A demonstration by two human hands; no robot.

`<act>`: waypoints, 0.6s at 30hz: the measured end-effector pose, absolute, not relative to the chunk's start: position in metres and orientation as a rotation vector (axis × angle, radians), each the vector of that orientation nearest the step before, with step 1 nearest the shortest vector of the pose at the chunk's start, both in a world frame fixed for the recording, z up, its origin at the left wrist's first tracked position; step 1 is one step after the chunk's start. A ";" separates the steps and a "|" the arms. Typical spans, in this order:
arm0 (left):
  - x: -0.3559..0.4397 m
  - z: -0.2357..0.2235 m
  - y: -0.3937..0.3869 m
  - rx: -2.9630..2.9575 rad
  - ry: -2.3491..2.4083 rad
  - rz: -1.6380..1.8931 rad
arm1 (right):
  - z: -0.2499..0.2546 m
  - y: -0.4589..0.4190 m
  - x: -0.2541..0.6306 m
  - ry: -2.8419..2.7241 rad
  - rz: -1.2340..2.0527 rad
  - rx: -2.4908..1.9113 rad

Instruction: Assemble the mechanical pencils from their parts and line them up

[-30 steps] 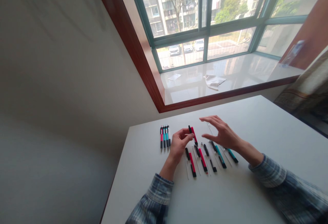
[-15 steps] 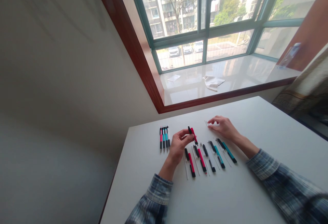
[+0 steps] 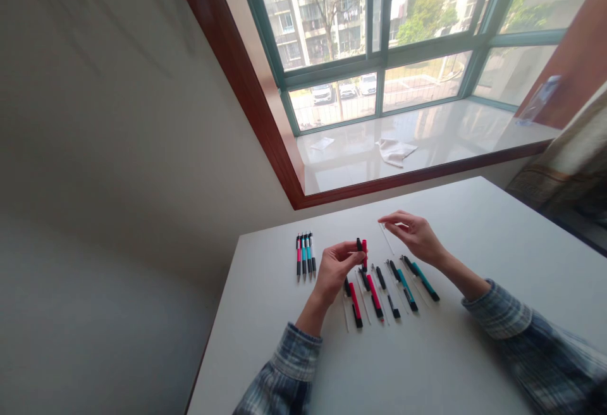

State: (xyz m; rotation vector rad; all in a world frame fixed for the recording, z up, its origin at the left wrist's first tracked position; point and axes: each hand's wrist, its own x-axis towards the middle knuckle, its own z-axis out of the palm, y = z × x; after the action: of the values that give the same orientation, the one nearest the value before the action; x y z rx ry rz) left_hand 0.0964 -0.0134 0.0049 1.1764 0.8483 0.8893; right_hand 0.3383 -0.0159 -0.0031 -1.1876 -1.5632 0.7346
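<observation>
Head cam: L hand (image 3: 333, 267) pinches red barrel (image 3: 365, 247) at its 2 o'clock — barrel turned more upright vs. 0.5 s ago, long axis now approx. 12–6. R hand (image 3: 416, 236), fingers nearly closed, meets thin refill (image 3: 389, 241) at its 9 o'clock, pointing 11–5; grip unclear.

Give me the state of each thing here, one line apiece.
Left hand: closed on red and black pen parts.
Right hand: at far end of thin rod, grip unclear.
Four pens: assembled, side by side.
Loose pen parts: separated, in groups on the table.
White cloth: crumpled.
</observation>
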 end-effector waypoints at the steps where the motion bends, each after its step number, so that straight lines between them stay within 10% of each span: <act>1: 0.096 0.005 -0.013 1.207 0.856 0.888 | 0.000 -0.017 0.336 -1.559 0.746 -1.159; 18: 0.096 0.003 -0.007 1.328 1.003 1.051 | 0.007 -0.024 0.326 -1.580 0.609 -1.157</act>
State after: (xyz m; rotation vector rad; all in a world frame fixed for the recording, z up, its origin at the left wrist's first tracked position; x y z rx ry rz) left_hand 0.0961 -0.0066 0.0029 1.3281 1.0028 1.0505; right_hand 0.3260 -0.0237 0.0070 -1.1570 -1.5803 0.6093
